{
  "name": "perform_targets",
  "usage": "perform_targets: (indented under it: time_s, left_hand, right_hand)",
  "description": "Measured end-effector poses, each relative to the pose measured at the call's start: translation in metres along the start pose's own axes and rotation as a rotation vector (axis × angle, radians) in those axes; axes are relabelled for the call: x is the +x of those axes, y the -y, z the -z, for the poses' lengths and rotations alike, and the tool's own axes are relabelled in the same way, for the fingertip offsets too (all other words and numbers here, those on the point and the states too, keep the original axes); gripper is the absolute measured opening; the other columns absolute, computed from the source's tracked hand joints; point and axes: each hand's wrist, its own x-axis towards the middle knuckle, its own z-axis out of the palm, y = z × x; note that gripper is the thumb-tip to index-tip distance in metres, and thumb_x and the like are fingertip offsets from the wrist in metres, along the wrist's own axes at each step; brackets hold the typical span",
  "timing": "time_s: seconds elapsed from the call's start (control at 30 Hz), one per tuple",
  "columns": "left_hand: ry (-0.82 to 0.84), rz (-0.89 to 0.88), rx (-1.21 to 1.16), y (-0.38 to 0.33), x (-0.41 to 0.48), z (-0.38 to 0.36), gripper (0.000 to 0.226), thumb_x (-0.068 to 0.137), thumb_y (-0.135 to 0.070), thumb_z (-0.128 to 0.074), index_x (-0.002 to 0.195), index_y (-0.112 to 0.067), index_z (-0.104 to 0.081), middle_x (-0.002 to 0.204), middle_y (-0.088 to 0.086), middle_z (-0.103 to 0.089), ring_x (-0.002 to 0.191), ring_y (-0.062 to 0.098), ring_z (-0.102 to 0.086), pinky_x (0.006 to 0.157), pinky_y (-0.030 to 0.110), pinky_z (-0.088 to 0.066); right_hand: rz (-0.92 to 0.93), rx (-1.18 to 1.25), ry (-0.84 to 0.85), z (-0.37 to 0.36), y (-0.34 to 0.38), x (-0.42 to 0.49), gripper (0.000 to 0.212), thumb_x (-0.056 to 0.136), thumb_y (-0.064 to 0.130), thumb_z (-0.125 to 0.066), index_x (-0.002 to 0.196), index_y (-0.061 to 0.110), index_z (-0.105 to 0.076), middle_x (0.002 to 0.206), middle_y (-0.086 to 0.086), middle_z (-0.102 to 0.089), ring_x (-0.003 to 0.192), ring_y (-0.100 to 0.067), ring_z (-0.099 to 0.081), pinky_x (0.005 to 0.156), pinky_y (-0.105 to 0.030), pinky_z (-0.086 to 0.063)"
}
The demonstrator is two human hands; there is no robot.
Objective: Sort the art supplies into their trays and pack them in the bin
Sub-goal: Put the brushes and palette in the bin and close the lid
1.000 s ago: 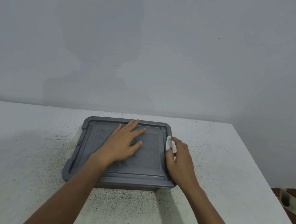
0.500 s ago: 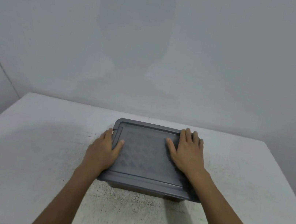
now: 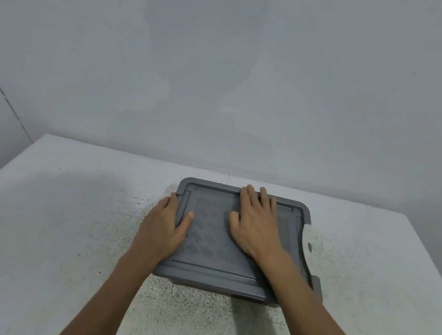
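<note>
**Closed Bin Under 2 Hands**

Grey bin (image 3: 224, 292) on a white, black-speckled counter (image 3: 61, 229), right of centre and toward the far edge, near the pale wall (image 3: 231, 54) but apart from it. Closed by a grey lid (image 3: 209, 240) with a raised rim, rounded corners and a diamond-patterned central panel. Contents hidden beneath the lid.

Left hand (image 3: 163, 227) at the left rim of the lid, about halfway along. Thumb (image 3: 189, 217) laid on top of the lid, pointing toward the far side. Fingers along and over the outer edge, mostly hidden. Rim pinched between thumb and fingers.

Right hand (image 3: 255, 229) flat on the lid, palm down, right of the panel's centre. 4 fingers (image 3: 248, 197) straight and close together, tips at the far rim. Thumb spread to the left on the patterned panel. Nothing gripped.

Both forearms bare, entering from the near edge of the view, the right forearm crossing the near right corner of the lid.

Pale clip (image 3: 309, 246) with 1 small round hole on the right side of the bin, set against a notch in the lid's rim. Latched or not: impossible to tell.

Soft shadow of arms and bin on the counter just in front of the bin, and a faint broad shadow on the wall above.
</note>
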Motion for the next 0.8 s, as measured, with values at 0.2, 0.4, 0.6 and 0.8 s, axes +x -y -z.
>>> perform_targets:
  time_s: [0.2,0.4,0.6,0.8]
  left_hand:
    - [-0.109,0.099,-0.086,-0.009,-0.006,0.003,0.042,0.103,-0.032,-0.04,0.141,-0.015,-0.048,0.121,0.007,-0.061,0.109,0.025,-0.058,0.091,0.038,-0.047]
    - [-0.143,0.453,-0.551,0.001,-0.008,0.004,0.028,0.103,-0.028,-0.039,0.116,-0.019,-0.062,0.106,-0.005,-0.06,0.098,0.018,-0.056,0.088,0.034,-0.043]
    - [0.203,0.664,-1.2,0.018,-0.005,0.021,0.034,0.099,-0.024,-0.049,0.106,0.001,-0.07,0.104,0.023,-0.068,0.092,0.036,-0.064,0.086,0.051,-0.054]
    - [0.445,0.689,-1.52,0.038,-0.006,0.027,0.043,0.1,-0.029,-0.046,0.133,-0.004,-0.059,0.136,0.023,-0.057,0.123,0.039,-0.056,0.102,0.053,-0.048]
  right_hand:
    - [0.065,-0.024,0.018,-0.011,0.043,0.016,0.079,0.081,0.041,-0.006,0.147,0.007,-0.031,0.157,-0.01,-0.028,0.143,-0.04,-0.019,0.117,-0.055,-0.016]
    - [0.019,0.011,0.031,-0.023,0.053,0.014,0.064,0.099,0.051,-0.028,0.156,0.027,-0.013,0.163,-0.01,-0.012,0.149,-0.042,0.002,0.118,-0.06,0.0]
    - [0.03,-0.018,0.031,-0.023,0.052,0.014,0.063,0.098,0.06,-0.024,0.155,0.04,-0.007,0.163,-0.012,-0.009,0.149,-0.041,0.005,0.118,-0.06,0.001]
    - [0.025,-0.011,0.022,-0.024,0.051,0.014,0.063,0.098,0.061,-0.023,0.155,0.042,-0.005,0.164,-0.012,-0.007,0.15,-0.04,0.006,0.119,-0.059,0.001]
